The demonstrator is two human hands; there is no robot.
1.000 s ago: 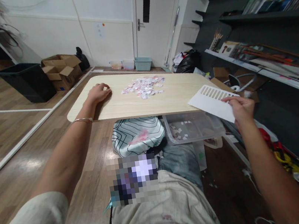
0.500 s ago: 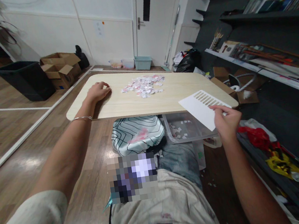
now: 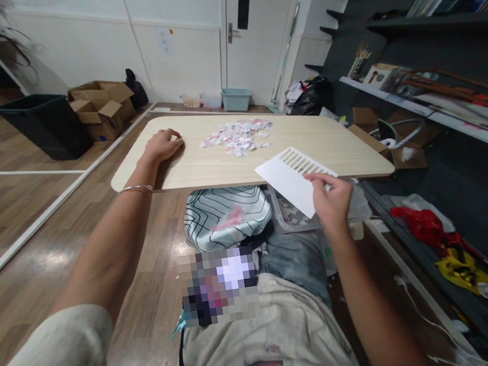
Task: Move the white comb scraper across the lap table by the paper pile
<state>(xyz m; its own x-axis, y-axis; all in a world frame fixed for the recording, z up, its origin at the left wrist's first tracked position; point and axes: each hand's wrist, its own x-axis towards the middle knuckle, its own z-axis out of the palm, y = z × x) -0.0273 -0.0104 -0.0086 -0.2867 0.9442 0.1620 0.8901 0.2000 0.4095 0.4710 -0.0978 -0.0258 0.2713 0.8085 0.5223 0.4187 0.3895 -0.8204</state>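
My left hand (image 3: 162, 145) rests on the left part of a light wooden table top (image 3: 205, 167), fingers curled against the surface with nothing visibly in them. A heap of small pink and white paper pieces (image 3: 239, 136) lies on the table to its right. My right hand (image 3: 331, 198) is closed on the near corner of a white slotted card (image 3: 289, 176), held over the table's front edge.
Under the table sit a striped cushion (image 3: 225, 215) and a clear plastic tub (image 3: 290, 216) with paper bits. Dark shelves (image 3: 431, 26) line the right wall. A black bin (image 3: 47, 124), cardboard boxes (image 3: 102, 106) and a white door (image 3: 257, 28) stand beyond.
My right hand has carried the white slotted card leftward, from past the table's right corner to over the front edge. My left hand has stayed put.
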